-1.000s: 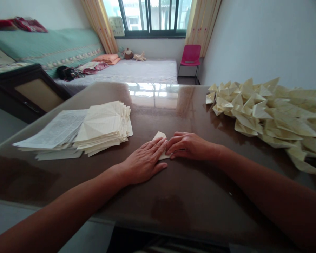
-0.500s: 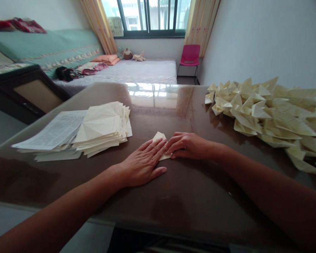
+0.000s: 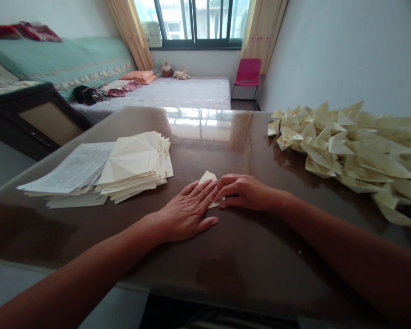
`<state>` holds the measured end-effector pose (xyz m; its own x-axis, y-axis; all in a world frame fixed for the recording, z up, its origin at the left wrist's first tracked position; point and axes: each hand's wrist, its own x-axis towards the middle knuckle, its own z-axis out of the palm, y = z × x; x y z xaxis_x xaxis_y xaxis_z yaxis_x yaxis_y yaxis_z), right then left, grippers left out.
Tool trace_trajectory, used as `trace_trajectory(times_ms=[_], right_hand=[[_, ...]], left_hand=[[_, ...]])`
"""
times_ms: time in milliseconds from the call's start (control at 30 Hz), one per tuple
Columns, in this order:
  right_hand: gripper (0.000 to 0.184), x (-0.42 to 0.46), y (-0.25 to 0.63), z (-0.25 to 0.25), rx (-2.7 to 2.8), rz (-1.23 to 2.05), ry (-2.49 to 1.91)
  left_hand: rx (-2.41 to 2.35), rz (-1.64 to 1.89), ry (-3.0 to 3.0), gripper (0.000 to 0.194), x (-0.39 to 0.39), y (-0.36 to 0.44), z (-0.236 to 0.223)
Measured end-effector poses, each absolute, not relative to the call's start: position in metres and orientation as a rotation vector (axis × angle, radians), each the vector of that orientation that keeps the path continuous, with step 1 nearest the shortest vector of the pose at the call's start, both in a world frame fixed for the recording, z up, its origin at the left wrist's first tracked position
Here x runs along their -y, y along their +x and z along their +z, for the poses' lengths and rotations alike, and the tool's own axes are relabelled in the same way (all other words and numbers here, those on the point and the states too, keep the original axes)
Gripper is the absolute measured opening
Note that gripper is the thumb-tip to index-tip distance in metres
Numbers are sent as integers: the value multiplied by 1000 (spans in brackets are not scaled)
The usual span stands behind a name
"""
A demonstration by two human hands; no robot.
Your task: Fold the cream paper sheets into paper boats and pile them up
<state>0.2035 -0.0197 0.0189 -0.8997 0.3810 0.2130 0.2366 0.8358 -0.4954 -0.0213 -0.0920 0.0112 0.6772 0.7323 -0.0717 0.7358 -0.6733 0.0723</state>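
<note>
A small folded piece of cream paper lies on the brown table in front of me, mostly covered by my hands. My left hand rests flat on it with the fingers stretched out and the thumb apart. From the right, my right hand curls its fingers at the paper's right edge, thumb near the lower corner. Whether those fingertips pinch the paper or only press on it is hard to see, but they touch it.
A stack of creased cream sheets lies to the left, beside printed white sheets. A large heap of folded paper shapes spreads over the right side of the glossy table. Beyond stand a bed and a pink chair.
The fingers of my right hand have shifted slightly along the paper's right edge, with a wider gap above the thumb. My left hand stays flat on the paper.
</note>
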Motion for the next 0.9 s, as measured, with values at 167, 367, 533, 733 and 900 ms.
trace_trajectory(times_ms=[167, 367, 533, 733, 900], right_hand=[[24, 17, 208, 30, 2880, 457, -302], [24, 28, 211, 50, 3034, 203, -326], [14, 48, 206, 59, 3106, 113, -531], [12, 54, 202, 55, 3103, 136, -582], [13, 44, 198, 43, 3032, 125, -546]], left_hand=[[-1213, -43, 2786, 73, 92, -22, 11], [-1216, -50, 2788, 70, 92, -21, 13], [-1224, -64, 2799, 70, 92, -21, 12], [-1231, -73, 2813, 72, 91, -22, 11], [-1222, -9, 2814, 71, 92, -24, 9]])
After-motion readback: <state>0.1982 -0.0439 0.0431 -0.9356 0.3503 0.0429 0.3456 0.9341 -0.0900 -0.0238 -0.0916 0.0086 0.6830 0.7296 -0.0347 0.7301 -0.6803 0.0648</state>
